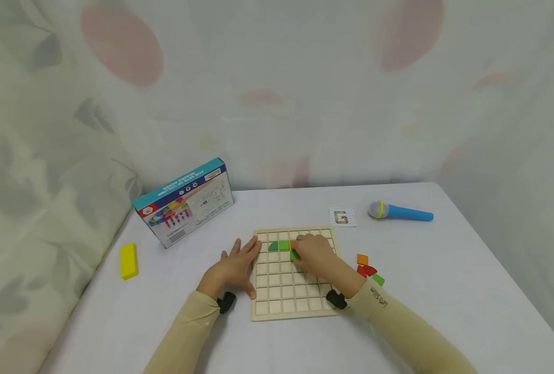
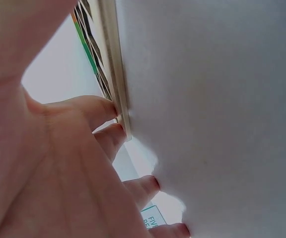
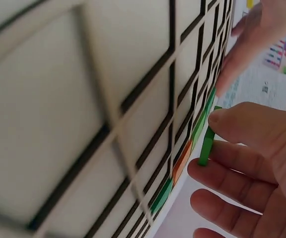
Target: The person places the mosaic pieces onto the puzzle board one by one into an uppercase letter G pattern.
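Note:
A wooden grid board [image 1: 295,315] lies on the white table. My left hand [image 1: 232,271] has its fingers spread and touches the board's left edge. Over the upper part of the grid, my right hand [image 1: 318,255] pinches a green tile [image 3: 207,146] between thumb and fingers. A dark green rounded tile [image 1: 273,246], a green square tile [image 1: 284,245] and an orange tile [image 3: 181,162] sit in a row of cells. Further along that row, the right wrist view shows another dark green tile [image 3: 162,196], which my right hand hides in the head view.
Right of the board lie loose tiles: an orange square [image 1: 362,259], red pieces [image 1: 366,270] and a green one [image 1: 378,280]. A pattern card [image 1: 343,217] and a toy microphone [image 1: 400,212] are behind them. To the left stand a box [image 1: 185,202] and a yellow block [image 1: 129,261].

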{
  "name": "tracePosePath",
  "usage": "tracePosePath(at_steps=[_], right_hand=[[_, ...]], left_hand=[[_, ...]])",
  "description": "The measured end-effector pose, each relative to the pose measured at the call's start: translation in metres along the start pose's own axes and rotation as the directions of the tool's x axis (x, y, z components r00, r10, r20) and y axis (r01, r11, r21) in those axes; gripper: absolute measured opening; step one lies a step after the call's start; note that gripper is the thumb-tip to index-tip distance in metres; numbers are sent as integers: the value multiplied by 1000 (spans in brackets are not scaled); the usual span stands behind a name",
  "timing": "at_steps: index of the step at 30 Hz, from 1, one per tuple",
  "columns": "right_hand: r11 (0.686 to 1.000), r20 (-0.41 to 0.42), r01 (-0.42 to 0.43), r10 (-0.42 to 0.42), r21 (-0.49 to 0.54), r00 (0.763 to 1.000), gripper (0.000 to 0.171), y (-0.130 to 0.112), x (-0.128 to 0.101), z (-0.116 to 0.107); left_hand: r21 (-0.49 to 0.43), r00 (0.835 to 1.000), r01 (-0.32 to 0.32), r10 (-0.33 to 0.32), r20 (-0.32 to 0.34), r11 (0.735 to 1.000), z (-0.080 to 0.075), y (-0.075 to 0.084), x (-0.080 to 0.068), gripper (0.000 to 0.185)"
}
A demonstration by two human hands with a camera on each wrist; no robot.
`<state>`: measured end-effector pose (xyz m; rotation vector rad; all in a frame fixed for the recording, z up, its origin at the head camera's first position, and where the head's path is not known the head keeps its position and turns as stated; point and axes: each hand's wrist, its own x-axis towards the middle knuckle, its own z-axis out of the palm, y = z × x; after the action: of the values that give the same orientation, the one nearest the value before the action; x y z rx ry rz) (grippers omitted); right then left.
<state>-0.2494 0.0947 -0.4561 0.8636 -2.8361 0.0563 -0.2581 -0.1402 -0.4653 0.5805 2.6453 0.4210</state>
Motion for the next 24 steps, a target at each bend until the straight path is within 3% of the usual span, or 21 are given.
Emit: tracePosePath(at_steps=[14, 24], right_hand=[[1000, 102, 3, -2, -14, 995, 15, -27, 32, 9], [999, 93, 17, -13, -34, 996, 12, -35, 36, 7]], left_hand=[[3, 1000, 5, -5, 13, 1000, -1, 1, 0, 130], [-1, 1000, -9, 9, 1, 1000, -2, 0, -3, 129]])
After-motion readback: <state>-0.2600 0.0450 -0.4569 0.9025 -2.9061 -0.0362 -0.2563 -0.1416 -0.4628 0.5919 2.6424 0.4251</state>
